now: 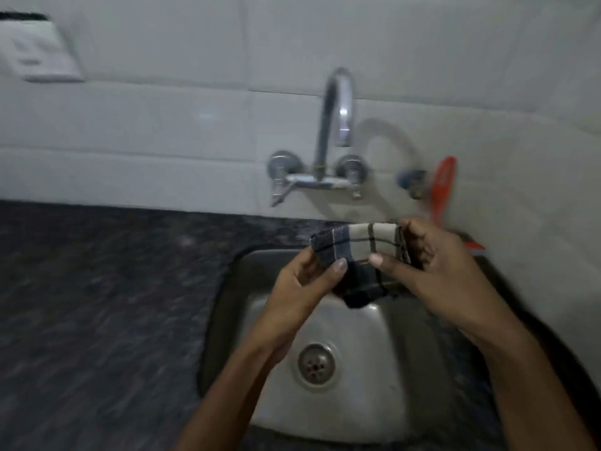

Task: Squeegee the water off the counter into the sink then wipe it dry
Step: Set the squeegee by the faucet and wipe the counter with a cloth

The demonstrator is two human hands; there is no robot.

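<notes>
- Both hands hold a folded checked cloth [357, 252] up over the back part of the sink [383, 362].
- The left hand [309, 278] is closed on the cloth's left, dark-blue end, thumb on the near face and fingers hidden behind it.
- The right hand [435, 265] is closed on the cloth's right, beige end, thumb pressed on the near face, fingers curled round the far edge.
- Between the two thumbs a dark fold of the cloth hangs down toward the basin.
- The sink is steel, set into a dark speckled worktop [97, 304]; its drain [316, 362] lies below and between the forearms.
- A chrome tap [335, 125] is fixed to the white tiled wall [162, 118] above the sink, spout arching forward.
- An orange-red handled tool [442, 190] stands against the wall just right of the tap, behind the right hand; blur hides what it is.
- The picture is motion-blurred, so water on the worktop cannot be told.
</notes>
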